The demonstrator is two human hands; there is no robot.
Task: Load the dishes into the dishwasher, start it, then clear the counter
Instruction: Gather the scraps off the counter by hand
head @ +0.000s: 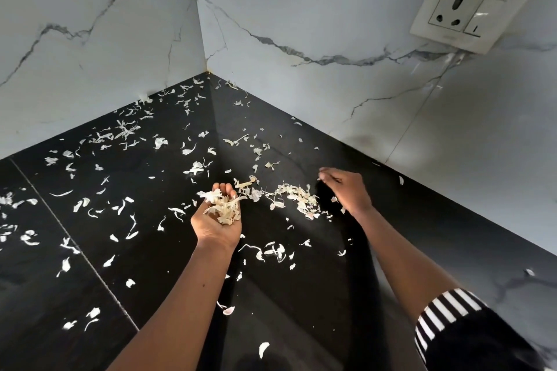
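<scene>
Clearing the counter [301, 295]: gathering peels off the black top. Cupping a heap of peels [224, 208] in the left hand [217, 220], palm up, fingers curled loosely around it. Raking with the right hand [346, 190], palm down, fingers together and bent, tips touching the top; whether pinching any scrap, cannot tell. Lying just left of those fingers, a swept pile [297, 199]. Judging next: pushing the pile into the cupped palm, then working outward over scattered bits.
</scene>
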